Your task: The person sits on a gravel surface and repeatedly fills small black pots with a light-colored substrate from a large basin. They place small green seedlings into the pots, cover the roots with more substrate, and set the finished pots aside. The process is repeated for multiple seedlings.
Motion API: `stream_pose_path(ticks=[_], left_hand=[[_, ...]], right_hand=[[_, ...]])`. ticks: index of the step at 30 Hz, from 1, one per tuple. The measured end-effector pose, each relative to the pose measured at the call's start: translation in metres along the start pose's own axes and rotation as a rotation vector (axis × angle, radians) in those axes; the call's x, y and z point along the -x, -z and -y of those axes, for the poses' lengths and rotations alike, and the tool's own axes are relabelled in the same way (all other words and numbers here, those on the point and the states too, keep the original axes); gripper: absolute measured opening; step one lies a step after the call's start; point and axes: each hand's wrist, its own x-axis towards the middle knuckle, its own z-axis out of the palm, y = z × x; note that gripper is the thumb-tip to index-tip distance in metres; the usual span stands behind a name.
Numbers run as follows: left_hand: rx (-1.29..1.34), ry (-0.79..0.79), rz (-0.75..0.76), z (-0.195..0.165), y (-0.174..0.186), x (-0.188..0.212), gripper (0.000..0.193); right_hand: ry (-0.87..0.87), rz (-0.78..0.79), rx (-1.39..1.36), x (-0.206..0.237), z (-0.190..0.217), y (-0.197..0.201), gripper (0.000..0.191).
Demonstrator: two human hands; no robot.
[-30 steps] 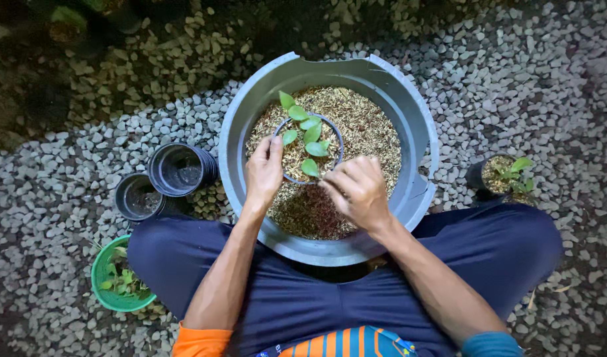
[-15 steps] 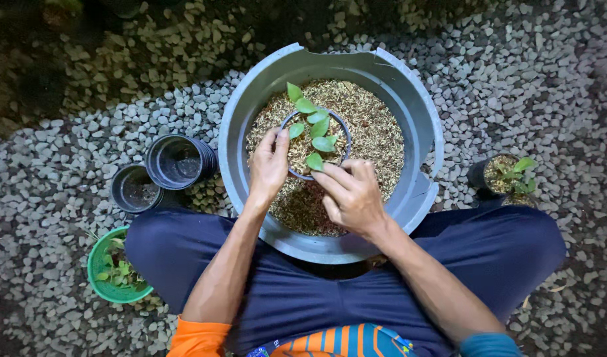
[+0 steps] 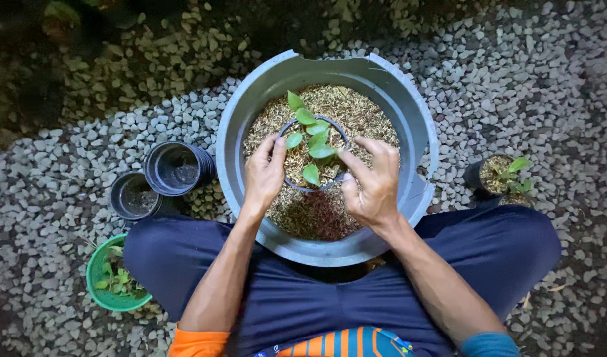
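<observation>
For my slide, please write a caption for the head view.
Both hands, left hand and right hand, hold a small pot with seedling inside a grey basin.

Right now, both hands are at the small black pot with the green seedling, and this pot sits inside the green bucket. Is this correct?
Not quite. The left hand and right hand are at the small black pot with the green seedling, but the pot sits inside the large grey basin, on its husk-like filling. The head view shows it.
</observation>
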Motion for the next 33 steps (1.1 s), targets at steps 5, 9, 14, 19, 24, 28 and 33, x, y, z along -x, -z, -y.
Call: stream_pose_path(ticks=[5,9,14,19,24,28,33], left_hand=[[0.018,0.008,0.026,0.000,0.000,0.000,0.039],[0.006,-0.016,0.021,-0.002,0.001,0.000,0.038],[0.010,0.006,0.054,-0.005,0.001,0.004,0.039],[0.009,-0.048,0.076,-0.007,0.003,0.006,0.040],[-0.027,-0.029,0.125,-0.007,0.003,0.007,0.039],[0.024,-0.002,0.195,-0.008,0.004,0.009,0.036],[0.020,-0.013,0.208,-0.008,0.003,0.010,0.037]], right_hand=[[-0.039,0.057,-0.022,-0.003,-0.005,0.001,0.038],[-0.138,0.051,-0.147,-0.004,-0.012,0.001,0.046],[-0.059,0.167,-0.116,-0.002,-0.020,-0.005,0.045],[-0.157,0.209,-0.219,0.001,-0.023,-0.007,0.054],[-0.525,0.131,-0.890,-0.006,-0.033,-0.008,0.056],[-0.612,0.210,-1.093,-0.011,-0.040,-0.012,0.053],[-0.648,0.261,-0.834,-0.008,-0.044,-0.017,0.038]])
